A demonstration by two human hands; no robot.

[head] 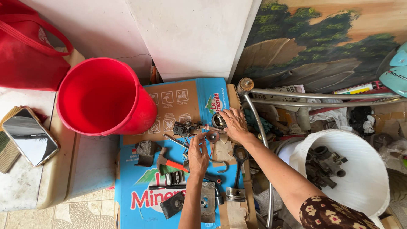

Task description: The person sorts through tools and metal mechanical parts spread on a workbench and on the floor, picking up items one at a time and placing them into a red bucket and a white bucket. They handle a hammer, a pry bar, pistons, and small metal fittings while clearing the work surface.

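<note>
Metal parts crowd the blue cardboard; the red bucket blocks its left, the white tub its right.

I see a bright red bucket and a red cloth bag against a white wall. The flattened cardboard box is blue with a tan panel, white lettering and a green mountain print. On it, a hammer shows an orange handle, and the small metal parts are grey and black. My right arm's sleeve is dark brown with a pale floral pattern. The tub is white; what it holds looks dark grey, perhaps greasy. The painted board shows green trees over brown ground.
</note>
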